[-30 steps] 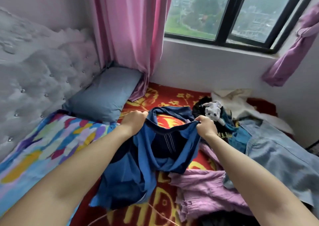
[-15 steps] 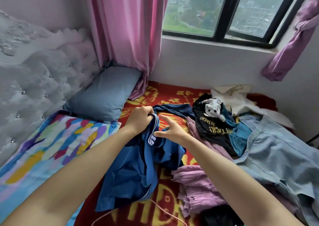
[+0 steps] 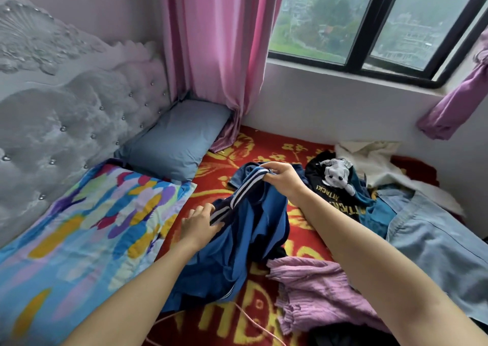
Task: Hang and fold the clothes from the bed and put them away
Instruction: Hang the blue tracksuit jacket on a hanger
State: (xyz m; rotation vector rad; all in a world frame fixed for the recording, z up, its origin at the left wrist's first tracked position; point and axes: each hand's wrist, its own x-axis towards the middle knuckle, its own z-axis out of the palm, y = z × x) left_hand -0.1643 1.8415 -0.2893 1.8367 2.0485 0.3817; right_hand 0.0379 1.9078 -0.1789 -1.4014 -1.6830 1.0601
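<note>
A blue garment [image 3: 245, 242] with a navy-and-white striped band lies bunched in the middle of the bed. My right hand [image 3: 281, 178] pinches the far end of the striped band and lifts it. My left hand [image 3: 199, 223] grips the near end of the same band, lower and to the left. A pink knit top [image 3: 317, 293] lies crumpled just right of the blue garment. A black T-shirt with yellow lettering [image 3: 335, 192], a light blue denim piece [image 3: 435, 242] and a cream cloth [image 3: 375, 161] are piled at the right.
The bed has a red and yellow blanket [image 3: 264, 147]. A multicoloured pillow [image 3: 79, 229] and a grey-blue pillow [image 3: 179, 139] lie at the left by the tufted headboard [image 3: 66, 113]. Pink curtains [image 3: 216, 44] hang beside the window. A pink cord [image 3: 253, 322] crosses the blanket.
My right hand took hold of the striped band and moved up and right. My left hand slid down the band toward me, stretching it between both hands.
</note>
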